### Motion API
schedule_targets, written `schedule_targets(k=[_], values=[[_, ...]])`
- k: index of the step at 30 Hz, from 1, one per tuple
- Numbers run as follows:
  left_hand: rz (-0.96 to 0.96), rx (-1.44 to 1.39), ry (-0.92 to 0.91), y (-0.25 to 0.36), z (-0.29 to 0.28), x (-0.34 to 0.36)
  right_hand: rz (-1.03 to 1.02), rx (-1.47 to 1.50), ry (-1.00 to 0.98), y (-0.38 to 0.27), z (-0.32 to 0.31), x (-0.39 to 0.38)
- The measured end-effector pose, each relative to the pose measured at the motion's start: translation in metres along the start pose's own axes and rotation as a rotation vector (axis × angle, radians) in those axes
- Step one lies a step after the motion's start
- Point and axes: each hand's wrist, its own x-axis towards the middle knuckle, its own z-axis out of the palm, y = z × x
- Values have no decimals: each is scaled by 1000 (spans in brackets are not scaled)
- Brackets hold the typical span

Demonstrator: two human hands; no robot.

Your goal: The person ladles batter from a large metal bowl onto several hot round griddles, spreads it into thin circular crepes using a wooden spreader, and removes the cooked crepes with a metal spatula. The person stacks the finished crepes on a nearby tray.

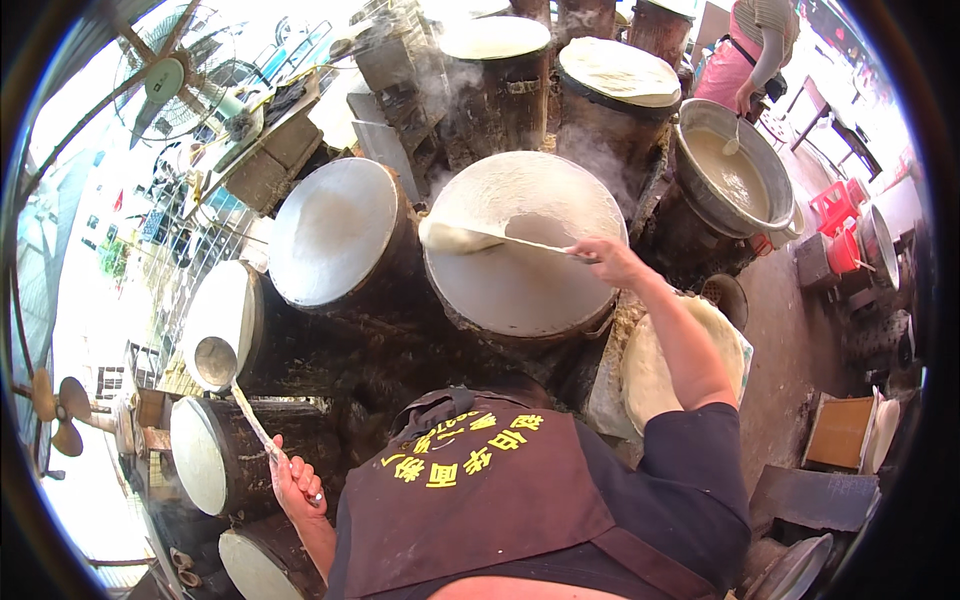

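My right hand [608, 264] grips the dark handle of a long, thin spreading tool [530, 243]. Its pale, broad end [455, 237] lies over the left part of a large round griddle [525, 295]. Whitish batter [520, 178] covers the far part of that griddle, while the near part looks bare grey. At the lower left, my left hand [300, 487] is closed round the pale handle of a ladle [216, 362]. The ladle's round bowl hangs in front of a white-topped drum [228, 318]. Whether the bowl holds batter is hard to make out.
More round griddles [335, 230] on dark drums stand left and behind, some steaming. A large pot of batter [735, 175] is at the right, with another person [760, 55] beside it. A stack of pale flat rounds [650, 375] lies under my right arm. A fan [165, 80] stands far left.
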Motion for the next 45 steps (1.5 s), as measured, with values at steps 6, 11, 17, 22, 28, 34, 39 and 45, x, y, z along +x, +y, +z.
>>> schedule_targets(k=[6, 11, 17, 22, 28, 34, 39, 45], values=[[-20, 16, 0, 1, 15, 2, 149, -86, 201, 29, 4, 31], [-1, 78, -7, 0, 9, -8, 87, 25, -58, 3, -1, 8], [-15, 44, -42, -3, 7, -11, 148, -163, 85, 13, -25, 10], [-38, 61, -20, -4, 8, -22, -24, -198, -80, 6, -20, 7], [-96, 70, -7, -13, 5, -46, 140, -254, 17, 21, -66, -35], [-144, 36, -74, -10, 21, -41, 84, -216, 77, 11, -32, -53], [-213, 56, -134, -12, 20, -20, 246, -296, 126, -16, -54, -161], [-234, 140, -201, 4, 6, 11, 567, 703, 362, -119, 78, -151]])
